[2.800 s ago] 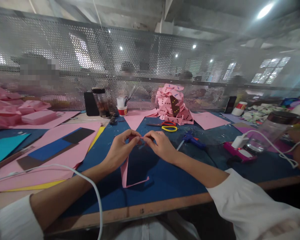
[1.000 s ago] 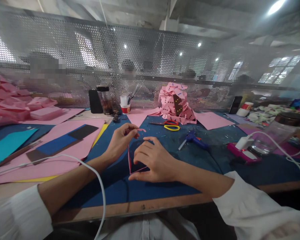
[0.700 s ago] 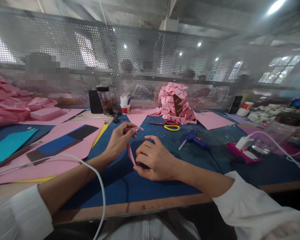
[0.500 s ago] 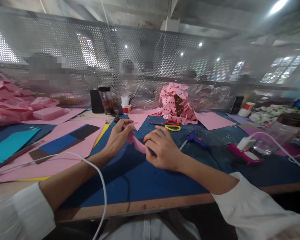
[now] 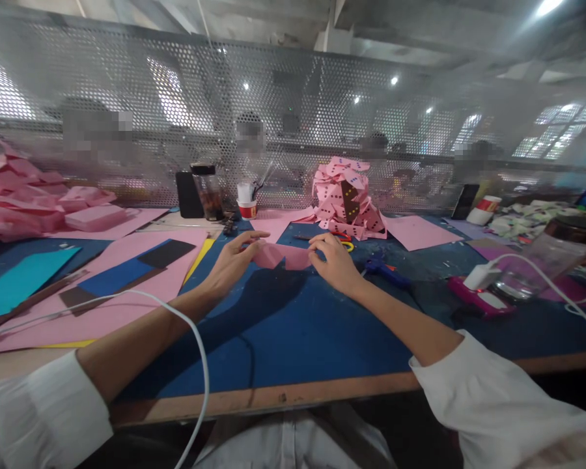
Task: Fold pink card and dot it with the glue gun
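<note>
Between my two hands a piece of pink paper (image 5: 297, 256) is stretched above the blue mat, with a notch or fold at its lower middle. My left hand (image 5: 234, 260) pinches its left end, and my right hand (image 5: 334, 262) pinches the right end. Just behind my right hand lie scissors (image 5: 348, 246) with red and yellow handles, partly covered by it. A blue glue gun (image 5: 385, 270) rests on the mat to the right. Farther back stands a heap of pink paper pieces (image 5: 339, 202) with dark dots.
Pink sheets (image 5: 141, 319) with blue, black and brown strips lie at left, beside a teal sheet (image 5: 27, 283). A white cable (image 5: 202, 365) crosses my left forearm. A jar (image 5: 209, 195) and a paper cup (image 5: 247, 203) stand by the perforated screen (image 5: 293, 117). A pink power strip (image 5: 483, 299) sits right.
My right hand has moved right and away from me, and my left hand slightly forward. The pink paper, hanging slanted before, is now spread level between both hands.
</note>
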Motion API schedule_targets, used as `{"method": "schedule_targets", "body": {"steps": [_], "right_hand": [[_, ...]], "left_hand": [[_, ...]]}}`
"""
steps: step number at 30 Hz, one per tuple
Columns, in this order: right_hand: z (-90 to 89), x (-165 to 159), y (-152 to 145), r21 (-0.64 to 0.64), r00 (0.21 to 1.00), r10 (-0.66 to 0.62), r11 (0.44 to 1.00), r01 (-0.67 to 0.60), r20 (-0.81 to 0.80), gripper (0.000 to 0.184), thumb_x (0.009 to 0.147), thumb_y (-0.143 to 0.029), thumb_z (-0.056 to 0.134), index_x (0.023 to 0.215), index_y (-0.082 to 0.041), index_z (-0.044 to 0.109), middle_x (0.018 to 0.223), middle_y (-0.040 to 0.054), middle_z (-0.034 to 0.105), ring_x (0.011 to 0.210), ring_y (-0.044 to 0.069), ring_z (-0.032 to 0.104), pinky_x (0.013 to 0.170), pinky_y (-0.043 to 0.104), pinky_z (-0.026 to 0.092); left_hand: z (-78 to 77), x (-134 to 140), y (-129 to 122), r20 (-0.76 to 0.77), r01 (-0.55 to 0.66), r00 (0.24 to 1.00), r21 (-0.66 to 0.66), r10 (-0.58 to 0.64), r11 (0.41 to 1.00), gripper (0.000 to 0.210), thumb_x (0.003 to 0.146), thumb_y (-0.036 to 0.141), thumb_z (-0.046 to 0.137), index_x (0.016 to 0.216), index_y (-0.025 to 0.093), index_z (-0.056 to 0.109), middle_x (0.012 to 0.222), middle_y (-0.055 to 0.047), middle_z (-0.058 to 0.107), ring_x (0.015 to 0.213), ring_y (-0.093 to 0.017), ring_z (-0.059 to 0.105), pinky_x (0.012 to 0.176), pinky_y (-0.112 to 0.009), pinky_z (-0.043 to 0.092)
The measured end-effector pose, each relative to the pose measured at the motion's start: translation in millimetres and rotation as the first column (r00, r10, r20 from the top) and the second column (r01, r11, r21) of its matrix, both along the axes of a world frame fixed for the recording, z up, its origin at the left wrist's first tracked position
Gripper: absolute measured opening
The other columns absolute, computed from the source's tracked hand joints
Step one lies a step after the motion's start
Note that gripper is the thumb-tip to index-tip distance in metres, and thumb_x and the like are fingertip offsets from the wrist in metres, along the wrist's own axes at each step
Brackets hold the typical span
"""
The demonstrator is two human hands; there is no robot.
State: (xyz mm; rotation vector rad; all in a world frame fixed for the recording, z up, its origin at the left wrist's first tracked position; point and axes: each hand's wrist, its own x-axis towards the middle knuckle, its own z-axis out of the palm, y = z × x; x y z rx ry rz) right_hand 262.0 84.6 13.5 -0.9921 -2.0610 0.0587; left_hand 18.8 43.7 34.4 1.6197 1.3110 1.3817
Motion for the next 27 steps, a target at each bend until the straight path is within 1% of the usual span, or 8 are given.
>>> {"method": "schedule_targets", "body": {"steps": [8, 14, 17, 19, 21, 23, 25, 27], "right_hand": [[0.1, 4.3, 9.6, -0.014, 0.999, 0.015, 1.0, -0.015, -0.042, 0.01, 0.089, -0.018, 0.058, 0.083, -0.021, 0.065, 0.111, 0.0092, 0.065, 0.112, 0.026, 0.057, 0.1, 0.046, 0.044], [1.4, 0.1, 2.8, -0.006, 0.998, 0.052, 0.999, -0.052, -0.039, 0.01, 0.089, -0.017, 0.059, 0.085, -0.021, 0.067, 0.112, 0.0084, 0.065, 0.112, 0.025, 0.057, 0.101, 0.044, 0.044], [3.9, -1.4, 1.1, 0.016, 0.996, 0.085, 0.996, -0.085, -0.019, 0.01, 0.089, -0.016, 0.06, 0.091, -0.022, 0.069, 0.114, 0.0073, 0.065, 0.113, 0.023, 0.058, 0.103, 0.042, 0.043], [10.7, 1.8, 3.3, 0.05, 0.996, 0.088, 0.995, -0.087, -0.016, 0.013, 0.09, -0.017, 0.06, 0.098, -0.023, 0.068, 0.115, 0.0066, 0.065, 0.114, 0.023, 0.057, 0.104, 0.041, 0.043], [22.6, 10.5, 6.8, 0.096, 0.999, 0.041, 0.995, -0.041, -0.005, 0.014, 0.091, -0.017, 0.058, 0.101, -0.022, 0.067, 0.111, 0.0064, 0.065, 0.114, 0.023, 0.058, 0.104, 0.04, 0.043], [38.2, 24.7, 8.7, 0.125, 0.997, -0.071, 0.99, 0.066, 0.041, 0.013, 0.093, -0.018, 0.056, 0.1, -0.021, 0.066, 0.11, 0.0083, 0.065, 0.11, 0.024, 0.059, 0.099, 0.04, 0.046], [53.5, 42.7, 6.0, 0.117, 0.974, -0.192, 0.977, 0.178, 0.117, 0.01, 0.093, -0.02, 0.056, 0.092, -0.02, 0.066, 0.102, 0.009, 0.066, 0.098, 0.024, 0.062, 0.089, 0.038, 0.049], [64.2, 62.3, -1.8, 0.088, 0.921, -0.312, 0.95, 0.299, 0.234, 0.013, 0.095, -0.025, 0.055, 0.089, -0.02, 0.065, 0.096, 0.0086, 0.067, 0.086, 0.022, 0.064, 0.077, 0.035, 0.048]], "left_hand": [[-2.2, -1.3, 0.3, 0.0, 0.03, 1.0, -0.065, -0.03, 0.997, 0.036, 0.082, 0.046, 0.065, 0.104, 0.019, 0.074, 0.104, -0.005, 0.071, 0.088, -0.019, 0.066, 0.085, -0.033, 0.053], [-6.1, -19.6, -4.5, -0.088, 0.054, 0.994, -0.081, -0.061, 0.995, 0.035, 0.078, 0.048, 0.072, 0.103, 0.022, 0.075, 0.099, -0.006, 0.073, 0.099, -0.026, 0.066, 0.091, -0.038, 0.051], [-10.2, -26.9, -4.6, -0.108, 0.047, 0.993, -0.073, -0.055, 0.996, 0.034, 0.078, 0.052, 0.074, 0.093, 0.022, 0.075, 0.099, -0.008, 0.075, 0.111, -0.03, 0.064, 0.095, -0.039, 0.05], [-11.4, -29.2, -4.0, -0.085, 0.053, 0.995, -0.083, -0.06, 0.995, 0.035, 0.077, 0.053, 0.074, 0.089, 0.021, 0.075, 0.1, -0.008, 0.075, 0.112, -0.03, 0.063, 0.094, -0.039, 0.05], [-11.1, -30.6, -3.2, -0.03, 0.055, 0.998, -0.101, -0.058, 0.993, 0.034, 0.076, 0.052, 0.076, 0.089, 0.021, 0.073, 0.106, -0.007, 0.074, 0.106, -0.027, 0.064, 0.092, -0.037, 0.051], [-9.3, -31.8, -2.5, 0.026, 0.053, 0.998, -0.117, -0.05, 0.992, 0.033, 0.076, 0.05, 0.077, 0.091, 0.021, 0.072, 0.108, -0.005, 0.073, 0.098, -0.023, 0.064, 0.092, -0.035, 0.05], [-6.2, -32.8, -2.4, 0.057, 0.052, 0.997, -0.121, -0.045, 0.991, 0.033, 0.078, 0.049, 0.076, 0.094, 0.02, 0.072, 0.101, -0.003, 0.072, 0.092, -0.021, 0.063, 0.091, -0.034, 0.049], [-2.3, -33.2, -3.0, 0.079, 0.05, 0.996, -0.114, -0.041, 0.992, 0.034, 0.079, 0.048, 0.075, 0.096, 0.019, 0.072, 0.092, -0.003, 0.071, 0.089, -0.02, 0.062, 0.088, -0.033, 0.049]]}}
